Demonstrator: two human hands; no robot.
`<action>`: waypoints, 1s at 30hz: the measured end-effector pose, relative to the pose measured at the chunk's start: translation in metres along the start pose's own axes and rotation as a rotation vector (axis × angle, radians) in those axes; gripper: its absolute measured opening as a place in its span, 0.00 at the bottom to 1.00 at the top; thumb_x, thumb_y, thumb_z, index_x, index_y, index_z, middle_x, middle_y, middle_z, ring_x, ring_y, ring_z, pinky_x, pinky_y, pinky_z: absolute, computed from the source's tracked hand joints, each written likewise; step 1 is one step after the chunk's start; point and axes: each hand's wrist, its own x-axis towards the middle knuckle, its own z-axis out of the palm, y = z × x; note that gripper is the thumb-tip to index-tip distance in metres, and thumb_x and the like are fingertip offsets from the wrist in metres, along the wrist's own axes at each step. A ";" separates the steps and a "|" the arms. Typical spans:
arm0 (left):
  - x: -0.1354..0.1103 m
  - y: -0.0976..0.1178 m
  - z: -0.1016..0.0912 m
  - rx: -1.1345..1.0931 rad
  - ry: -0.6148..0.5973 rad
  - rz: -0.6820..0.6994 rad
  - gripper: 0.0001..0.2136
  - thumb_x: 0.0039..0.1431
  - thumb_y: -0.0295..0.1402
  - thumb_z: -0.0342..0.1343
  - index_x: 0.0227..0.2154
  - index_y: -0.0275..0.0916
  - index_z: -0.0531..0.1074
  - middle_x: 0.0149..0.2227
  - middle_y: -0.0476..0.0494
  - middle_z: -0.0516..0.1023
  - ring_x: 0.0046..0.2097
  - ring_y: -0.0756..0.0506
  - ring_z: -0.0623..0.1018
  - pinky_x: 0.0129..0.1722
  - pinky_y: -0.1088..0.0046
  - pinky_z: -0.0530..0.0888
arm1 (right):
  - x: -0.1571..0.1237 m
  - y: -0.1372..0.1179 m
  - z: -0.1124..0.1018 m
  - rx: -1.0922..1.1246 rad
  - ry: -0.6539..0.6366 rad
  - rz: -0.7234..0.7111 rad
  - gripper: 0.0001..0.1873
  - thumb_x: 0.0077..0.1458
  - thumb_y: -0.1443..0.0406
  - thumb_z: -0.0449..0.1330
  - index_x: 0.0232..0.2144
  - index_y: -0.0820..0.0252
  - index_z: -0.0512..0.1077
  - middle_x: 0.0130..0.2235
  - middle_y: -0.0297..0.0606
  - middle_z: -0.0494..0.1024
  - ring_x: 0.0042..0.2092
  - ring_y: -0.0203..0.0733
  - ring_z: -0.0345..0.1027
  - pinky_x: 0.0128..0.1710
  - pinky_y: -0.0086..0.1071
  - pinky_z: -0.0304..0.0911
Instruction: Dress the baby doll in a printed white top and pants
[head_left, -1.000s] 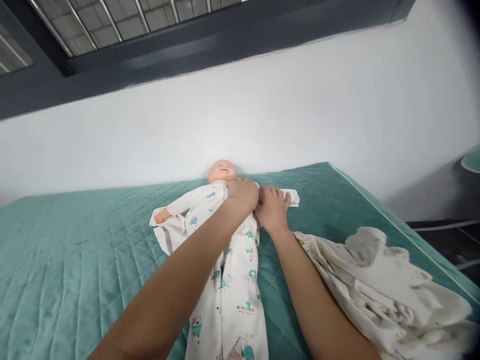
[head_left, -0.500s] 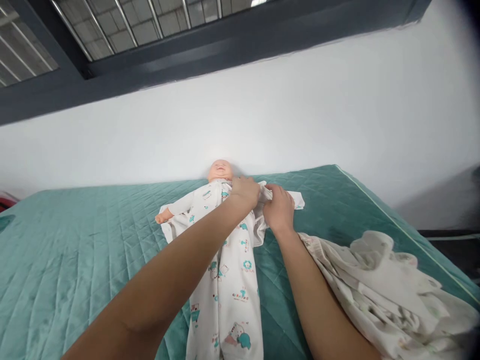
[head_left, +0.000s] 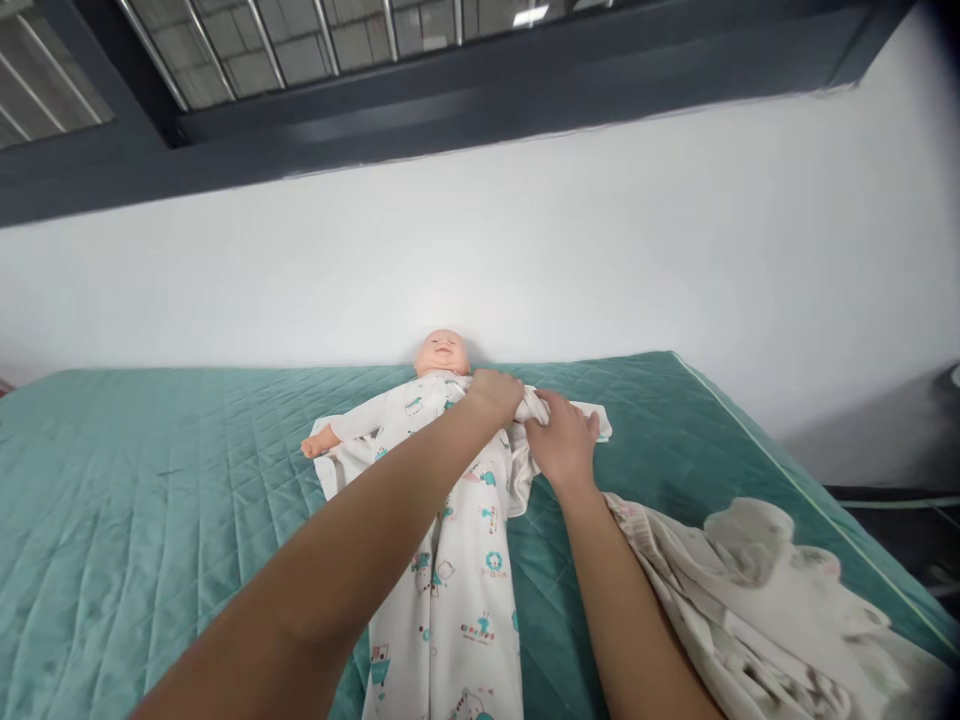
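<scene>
A baby doll [head_left: 442, 352] lies on its back with its head by the wall. Over its body is a white printed romper [head_left: 480, 560] with teal animal figures, its legs stretched toward me. My left hand [head_left: 496, 392] is closed on the white sleeve [head_left: 534, 405] near the doll's shoulder, on the right side. Just beside it, my right hand [head_left: 564, 440] grips the same sleeve further out, and the cuff end sticks out past my fingers. The doll's arm on that side is hidden. On the left side, the other doll arm [head_left: 321, 441] lies bent outward.
A green quilted mattress cover [head_left: 187, 500] lies under everything. Crumpled pale printed cloth [head_left: 772, 600] is heaped at the right, against my right forearm. Behind stand a white wall [head_left: 600, 220] and a dark window frame [head_left: 450, 90] with metal bars.
The view has tilted slightly, so the doll sits a little lower. Both hands keep close to the sleeve, and the cloth between them looks more bunched.
</scene>
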 end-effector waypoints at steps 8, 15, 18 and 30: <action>-0.012 -0.010 -0.008 0.018 0.051 0.016 0.13 0.60 0.24 0.57 0.47 0.33 0.76 0.51 0.32 0.80 0.50 0.37 0.80 0.50 0.60 0.74 | 0.005 0.004 -0.003 0.036 0.076 0.149 0.22 0.56 0.65 0.52 0.52 0.62 0.72 0.49 0.50 0.79 0.56 0.59 0.68 0.65 0.66 0.40; 0.006 0.009 0.015 0.023 0.073 0.163 0.16 0.61 0.29 0.54 0.52 0.35 0.73 0.52 0.32 0.79 0.52 0.35 0.79 0.50 0.58 0.75 | 0.007 0.006 -0.002 0.059 0.036 0.111 0.23 0.52 0.66 0.54 0.50 0.58 0.76 0.53 0.46 0.79 0.59 0.61 0.67 0.65 0.66 0.39; 0.005 0.007 0.018 0.040 0.121 0.168 0.17 0.62 0.27 0.50 0.54 0.32 0.71 0.52 0.30 0.78 0.52 0.35 0.78 0.50 0.57 0.74 | 0.008 0.008 -0.005 0.151 0.068 0.125 0.22 0.51 0.67 0.53 0.47 0.57 0.77 0.50 0.44 0.81 0.56 0.57 0.70 0.65 0.62 0.44; -0.034 -0.025 -0.016 0.184 0.208 0.134 0.17 0.61 0.23 0.49 0.52 0.33 0.70 0.50 0.31 0.77 0.50 0.38 0.78 0.45 0.62 0.73 | 0.018 0.020 -0.003 0.654 0.300 0.256 0.20 0.42 0.64 0.56 0.41 0.61 0.75 0.44 0.45 0.79 0.46 0.51 0.72 0.52 0.46 0.66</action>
